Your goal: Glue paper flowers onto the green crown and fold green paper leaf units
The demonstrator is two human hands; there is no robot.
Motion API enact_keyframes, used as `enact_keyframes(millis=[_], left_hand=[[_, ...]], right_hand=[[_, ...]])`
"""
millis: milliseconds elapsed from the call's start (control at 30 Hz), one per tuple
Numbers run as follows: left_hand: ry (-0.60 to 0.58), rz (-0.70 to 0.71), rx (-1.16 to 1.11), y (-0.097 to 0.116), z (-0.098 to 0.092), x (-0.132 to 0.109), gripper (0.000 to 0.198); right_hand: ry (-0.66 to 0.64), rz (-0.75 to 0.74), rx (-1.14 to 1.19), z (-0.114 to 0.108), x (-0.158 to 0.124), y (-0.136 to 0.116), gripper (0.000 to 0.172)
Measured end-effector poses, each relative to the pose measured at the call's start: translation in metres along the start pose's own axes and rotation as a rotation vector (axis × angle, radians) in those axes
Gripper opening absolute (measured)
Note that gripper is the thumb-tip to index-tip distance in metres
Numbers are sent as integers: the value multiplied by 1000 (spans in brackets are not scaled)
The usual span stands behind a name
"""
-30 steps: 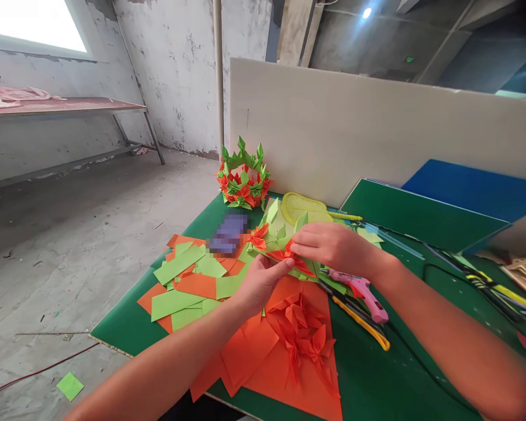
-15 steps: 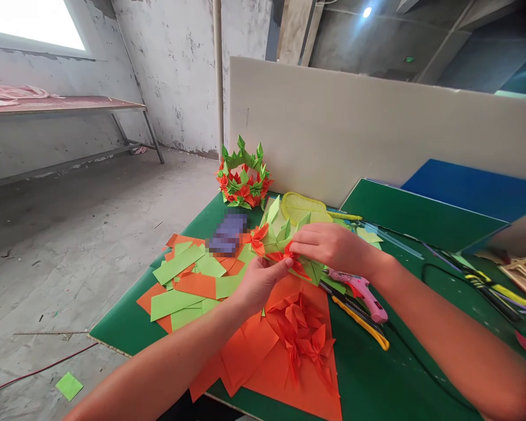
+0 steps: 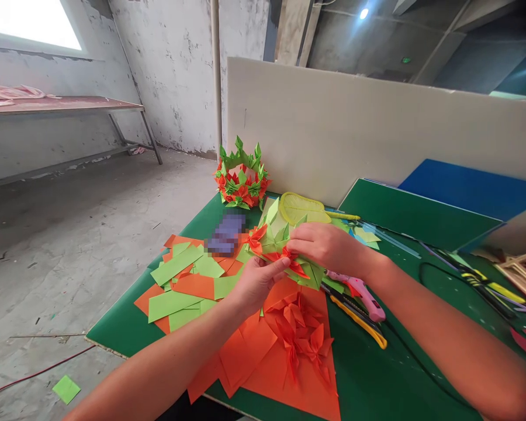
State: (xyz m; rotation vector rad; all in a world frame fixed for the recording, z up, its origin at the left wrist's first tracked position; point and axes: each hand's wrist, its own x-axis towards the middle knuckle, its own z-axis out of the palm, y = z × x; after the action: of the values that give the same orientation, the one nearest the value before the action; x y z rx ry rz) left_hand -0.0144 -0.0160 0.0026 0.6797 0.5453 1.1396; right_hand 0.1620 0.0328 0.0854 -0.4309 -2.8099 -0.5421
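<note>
Both hands meet over a green folded-paper piece [image 3: 313, 275] with pointed tips, which carries orange paper flowers. My left hand [image 3: 260, 280] is closed, its thumb pressed near the middle of an orange paper flower [image 3: 297, 269]. From the right, my right hand [image 3: 322, 242] pinches the same flower's upper side, fingers bent together. Another orange flower [image 3: 256, 237] sits on the piece, left of the fingers. Several loose orange folded flowers [image 3: 302, 333] lie on orange sheets just below the hands. The fingertips partly hide the held flower.
A finished-looking green and orange paper crown [image 3: 241, 181] stands at the back. Green strips [image 3: 175, 304] and orange paper [image 3: 245, 362] cover the left side. Right of the hands lie a pink glue gun [image 3: 363, 295], a yellow-handled cutter [image 3: 368, 327] and a yellow fan-shaped item [image 3: 302, 207].
The whole view has shifted slightly. Both hands keep their grip on the flower and the green piece, with hardly any movement of the fingers.
</note>
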Motion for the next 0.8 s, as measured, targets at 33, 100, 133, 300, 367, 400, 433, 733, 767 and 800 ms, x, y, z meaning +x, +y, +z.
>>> enact_keyframes(millis=[33,100,133,300,367,400,433,733,767,800], left_hand=[[9,-8,-1,0,0,0,31],[11,-21,-6,-1,-1,0,31],[6,-25,-9,-2,-1,0,31],[-1,-37,2,-3,-3,1,31],[-4,-35,8,-3,-4,2,31],[-3,-34,10,-3,-5,2,30],[1,-36,14,-2,-5,2,30],[-42,-60,45,-1,-3,1,30],[-39,-60,43,0,-3,1,31],[-32,-63,43,0,-3,1,31]], right_hand=[[-6,-2,-4,-2,0,0,26],[-35,-12,-17,-5,2,-1,27],[-52,-23,-22,-7,2,-1,28],[-88,-61,-24,-7,4,-4,31],[-85,-61,-20,-5,5,-4,30],[-84,-63,-17,-4,5,-4,30],[-82,-63,-14,-3,4,-5,30],[-60,4,27,-10,-1,-3,30],[-47,12,30,-11,-1,-2,29],[-35,18,32,-12,0,-1,28]])
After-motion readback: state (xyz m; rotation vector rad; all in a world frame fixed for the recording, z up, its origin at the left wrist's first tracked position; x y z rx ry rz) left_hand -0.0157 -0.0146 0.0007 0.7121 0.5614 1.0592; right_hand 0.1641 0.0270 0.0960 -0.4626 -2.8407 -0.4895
